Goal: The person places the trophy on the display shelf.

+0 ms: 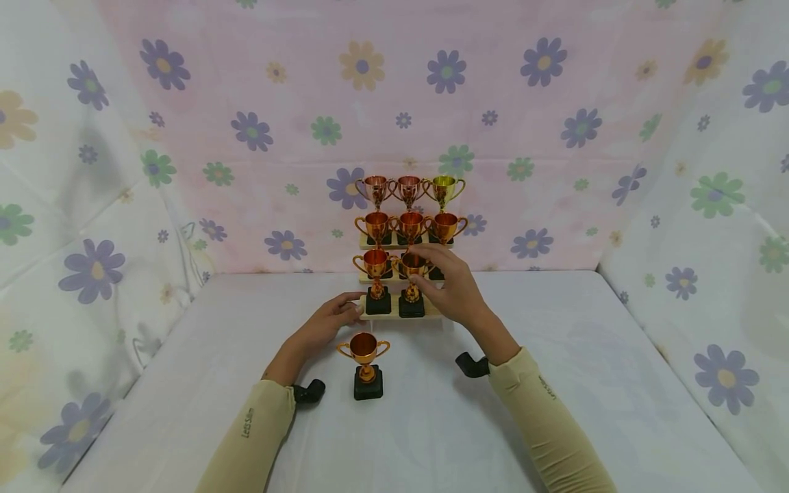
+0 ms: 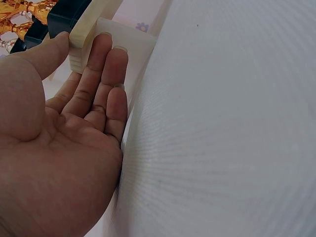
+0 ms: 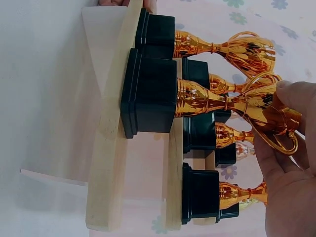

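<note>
My right hand [image 1: 453,284] pinches the cup of a small orange-gold trophy [image 3: 153,94] between thumb and fingers. The trophy stands upright on its black base, on the lowest step of a tiered wooden stand [image 3: 106,177]. My left hand [image 2: 54,133] holds the left end of that step, the thumb against its edge beside a black base and the fingers along its end. A matching trophy [image 1: 378,301] is on the same step, just left of the held one. One more orange-gold trophy [image 1: 368,382] stands upright on the table in front.
Behind, the upper steps carry rows of more trophies, orange [image 1: 446,224] in the middle and pinkish [image 1: 377,188] and yellow-gold [image 1: 444,188] on top. A white cloth covers the table [image 1: 555,383]. Flower-printed cloth [image 1: 425,89] hangs at the back and sides.
</note>
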{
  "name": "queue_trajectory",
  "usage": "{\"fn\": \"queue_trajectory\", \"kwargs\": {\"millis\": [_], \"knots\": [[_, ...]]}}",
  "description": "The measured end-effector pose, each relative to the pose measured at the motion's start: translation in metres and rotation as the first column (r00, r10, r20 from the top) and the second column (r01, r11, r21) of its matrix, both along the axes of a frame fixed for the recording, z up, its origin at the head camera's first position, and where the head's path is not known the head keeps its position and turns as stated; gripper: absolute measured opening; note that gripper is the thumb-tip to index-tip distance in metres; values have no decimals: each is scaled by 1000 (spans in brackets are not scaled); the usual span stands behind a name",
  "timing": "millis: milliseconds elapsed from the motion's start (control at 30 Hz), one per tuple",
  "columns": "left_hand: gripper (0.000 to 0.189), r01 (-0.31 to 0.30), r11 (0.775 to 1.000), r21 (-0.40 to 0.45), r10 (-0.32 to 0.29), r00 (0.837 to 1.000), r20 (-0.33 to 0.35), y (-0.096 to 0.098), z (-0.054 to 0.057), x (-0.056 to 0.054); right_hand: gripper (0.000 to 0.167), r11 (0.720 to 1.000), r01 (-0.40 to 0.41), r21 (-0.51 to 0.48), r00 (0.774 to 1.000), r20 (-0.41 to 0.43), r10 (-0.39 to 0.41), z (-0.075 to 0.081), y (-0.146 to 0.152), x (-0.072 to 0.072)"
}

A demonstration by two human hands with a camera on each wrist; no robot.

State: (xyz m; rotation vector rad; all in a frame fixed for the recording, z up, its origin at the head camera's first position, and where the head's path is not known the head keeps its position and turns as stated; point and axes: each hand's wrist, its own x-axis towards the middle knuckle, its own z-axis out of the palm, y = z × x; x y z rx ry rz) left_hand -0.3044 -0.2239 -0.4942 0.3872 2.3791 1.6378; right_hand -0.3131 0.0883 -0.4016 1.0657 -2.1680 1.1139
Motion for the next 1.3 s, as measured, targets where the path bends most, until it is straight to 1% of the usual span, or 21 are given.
{"fn": "queue_trajectory", "kwargs": {"millis": [233,700,1033,1300], "knots": [[55,-13,1000,11,12,1000,27,1,1,2,49,1000,8,4,1000,15,-8,0,0,-1],[55,-16,1000,20,16,999,28,2,3,1,48,1000,18,-6,1000,-19,-18,-2,-1,-5],[58,-10,1000,13,9,1000,25,1,0,-2,48,1000,16,-6,1000,-16,-16,-2,-3,-5],[57,-24,999,23,23,999,41,1,1,-1,50,1000,9,-4,1000,-18,-9,-1,-3,-4]]}}
